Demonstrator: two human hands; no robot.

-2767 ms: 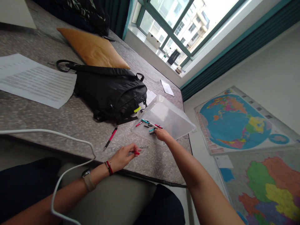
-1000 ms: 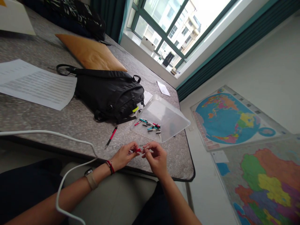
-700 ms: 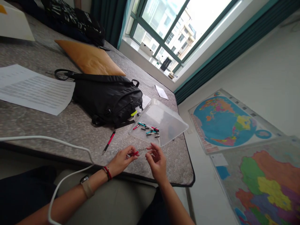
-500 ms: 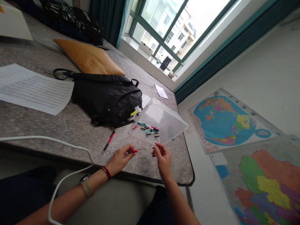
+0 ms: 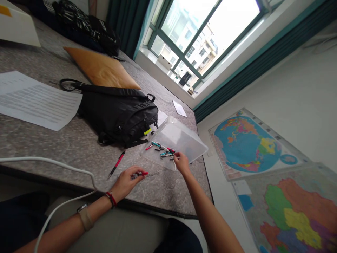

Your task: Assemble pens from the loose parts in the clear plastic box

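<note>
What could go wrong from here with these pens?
The right hand is at the jumbled pens and small pieces in the clear container, so it might scatter some. The red piece jutting from the left hand could slip. The loose red-and-black pen beside that hand may get knocked.

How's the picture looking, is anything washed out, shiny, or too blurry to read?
Head view: the window is washed out white near the top; head view: a pale patch, likely glare, on the clear box; head view: print on the paper too blurred to read, and detail at the right hand too small to tell what it holds, if anything.
</note>
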